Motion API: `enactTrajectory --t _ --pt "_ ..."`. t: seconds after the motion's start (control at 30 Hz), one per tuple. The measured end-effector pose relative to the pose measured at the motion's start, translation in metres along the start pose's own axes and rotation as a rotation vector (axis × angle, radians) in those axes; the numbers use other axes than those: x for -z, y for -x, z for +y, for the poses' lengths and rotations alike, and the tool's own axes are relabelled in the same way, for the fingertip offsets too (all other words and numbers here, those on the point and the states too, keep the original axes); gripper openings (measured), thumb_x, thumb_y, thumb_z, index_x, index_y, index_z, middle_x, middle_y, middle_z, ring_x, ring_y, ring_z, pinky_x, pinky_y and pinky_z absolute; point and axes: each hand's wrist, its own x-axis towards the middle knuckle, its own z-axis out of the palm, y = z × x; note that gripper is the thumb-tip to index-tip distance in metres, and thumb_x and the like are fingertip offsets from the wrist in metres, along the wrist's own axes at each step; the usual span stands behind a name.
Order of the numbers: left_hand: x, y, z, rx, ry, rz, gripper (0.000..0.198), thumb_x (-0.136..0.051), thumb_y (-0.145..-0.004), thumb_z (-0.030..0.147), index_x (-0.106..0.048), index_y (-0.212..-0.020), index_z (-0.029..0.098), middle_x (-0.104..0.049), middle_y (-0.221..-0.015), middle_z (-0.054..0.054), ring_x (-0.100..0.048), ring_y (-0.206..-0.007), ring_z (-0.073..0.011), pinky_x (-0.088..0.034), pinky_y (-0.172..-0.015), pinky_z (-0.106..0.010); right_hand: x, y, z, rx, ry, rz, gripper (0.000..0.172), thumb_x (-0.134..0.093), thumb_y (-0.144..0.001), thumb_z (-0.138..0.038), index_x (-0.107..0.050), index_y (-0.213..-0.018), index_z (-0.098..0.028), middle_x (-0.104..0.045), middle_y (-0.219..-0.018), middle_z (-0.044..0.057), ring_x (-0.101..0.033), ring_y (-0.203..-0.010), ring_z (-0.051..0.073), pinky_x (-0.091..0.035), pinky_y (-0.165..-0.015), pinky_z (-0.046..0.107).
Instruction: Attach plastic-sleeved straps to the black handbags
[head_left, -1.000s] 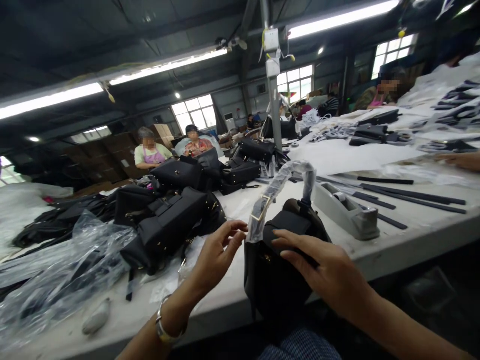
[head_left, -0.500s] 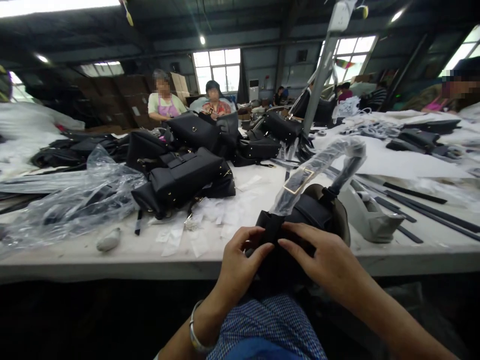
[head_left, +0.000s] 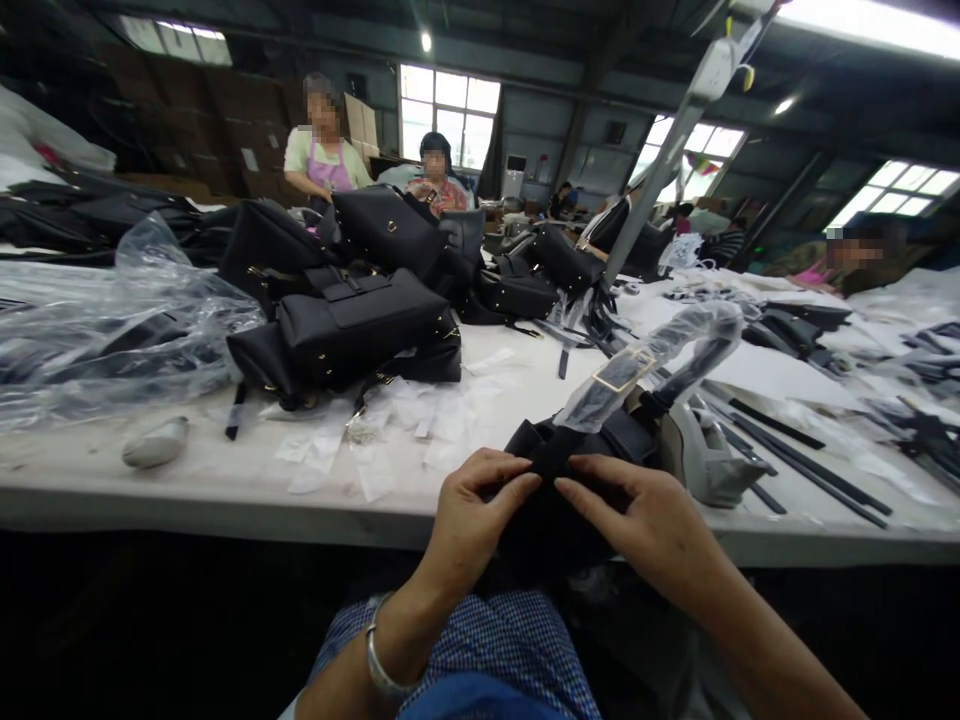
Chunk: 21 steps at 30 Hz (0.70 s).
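A black handbag point(head_left: 559, 520) sits at the table's front edge, over my lap. Its handle point(head_left: 675, 335) arches up to the right, wrapped in clear plastic, with a gold rectangular buckle point(head_left: 624, 369) showing through. My left hand point(head_left: 476, 505) pinches the bag's black strap end point(head_left: 556, 450) from the left, thumb and fingers close together. From the right, my right hand point(head_left: 637, 500) pinches the same piece, thumb beneath and fingers above. Both sets of fingertips nearly meet. The lower part of the bag is dark and partly hidden by my hands.
Several finished black bags point(head_left: 360, 325) are heaped at centre left, beside crumpled clear plastic point(head_left: 127, 330). A grey rounded object point(head_left: 155, 442) lies near the front edge. Right of my bag stand a grey tape dispenser point(head_left: 709, 455) and black strips point(head_left: 810, 450). Co-workers point(head_left: 326, 150) are across the table.
The view has turned and tilted. The strap end, upright before, now lies lower and slanted under my fingers. Both hands keep their pinch on it.
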Motion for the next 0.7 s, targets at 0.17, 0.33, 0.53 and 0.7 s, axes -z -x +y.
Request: enactTrajectory --t 0.17,0.33,0.53,0.7 --pt "-0.002 -0.005 0.002 0.043 0.012 -0.063 0.012 -0.077 -0.078 0.027 -0.075 -0.084 0.017 -0.070 -0.086 -0.004 -0.066 -0.080 -0.0168 -0.052 -0.073 -0.026 0.000 -0.001 -0.001 -0.102 -0.010 -0.017 0.037 -0.066 -0.085 -0.048 -0.077 -0.103 -0.018 -0.078 -0.101 0.008 -0.074 -0.095 0.030 -0.060 -0.083 0.038" --pt "0.005 -0.005 0.009 0.010 -0.044 -0.180 0.012 -0.072 -0.082 0.025 -0.077 -0.090 0.018 -0.073 -0.091 -0.006 -0.068 -0.088 -0.0192 -0.052 -0.080 -0.029 0.000 -0.002 -0.004 -0.076 -0.038 -0.027 0.029 -0.064 -0.087 -0.045 -0.078 -0.094 -0.021 -0.079 -0.094 0.005 -0.075 -0.087 0.027 -0.059 -0.078 0.034" --pt "0.010 0.001 0.004 0.150 0.071 -0.180 0.018 -0.073 -0.081 0.029 -0.076 -0.094 0.016 -0.077 -0.090 -0.007 -0.070 -0.084 -0.0207 -0.055 -0.077 -0.030 -0.005 0.000 0.001 -0.111 0.025 0.049 0.036 -0.067 -0.082 -0.051 -0.079 -0.092 -0.017 -0.079 -0.091 0.009 -0.075 -0.084 0.030 -0.060 -0.076 0.037" --pt "0.003 0.001 0.002 0.148 0.110 -0.158 0.018 -0.074 -0.080 0.029 -0.076 -0.092 0.016 -0.076 -0.086 -0.006 -0.069 -0.080 -0.0190 -0.054 -0.073 -0.028 -0.003 0.003 0.001 -0.104 0.036 0.043 0.037 -0.068 -0.081 -0.052 -0.078 -0.092 -0.019 -0.079 -0.089 0.007 -0.075 -0.076 0.027 -0.060 -0.070 0.035"
